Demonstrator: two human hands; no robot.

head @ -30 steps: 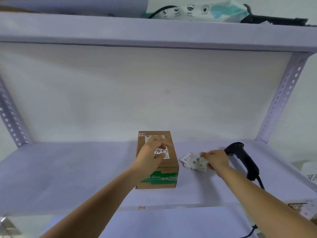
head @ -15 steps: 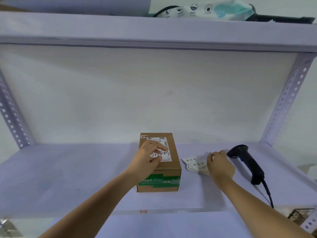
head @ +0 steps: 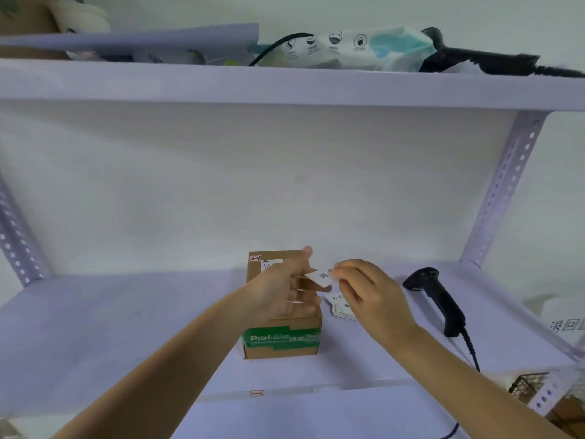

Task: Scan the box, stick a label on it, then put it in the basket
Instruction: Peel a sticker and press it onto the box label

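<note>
A brown cardboard box [head: 278, 346] with green tape and a white shipping label stands on the shelf [head: 126, 327]. Above its top, my right hand [head: 370, 296] pinches a small white label [head: 321, 276] by its right end. My left hand [head: 281, 289] hovers over the box with fingers spread, fingertips touching the label's left end. A small stack of white labels [head: 342, 307] lies on the shelf just right of the box. The black barcode scanner [head: 438, 299] lies further right. A wire basket's corner [head: 525, 386] shows at the lower right.
A perforated shelf post [head: 503, 188] rises at the right, another at the left edge. The upper shelf carries a wipes pack [head: 357, 49], a black cable and a second black tool. A white bag [head: 563, 318] with print sits at far right.
My right hand has picked one label off the stack and raised it over the box. My left hand has lifted off the box top and met the label.
</note>
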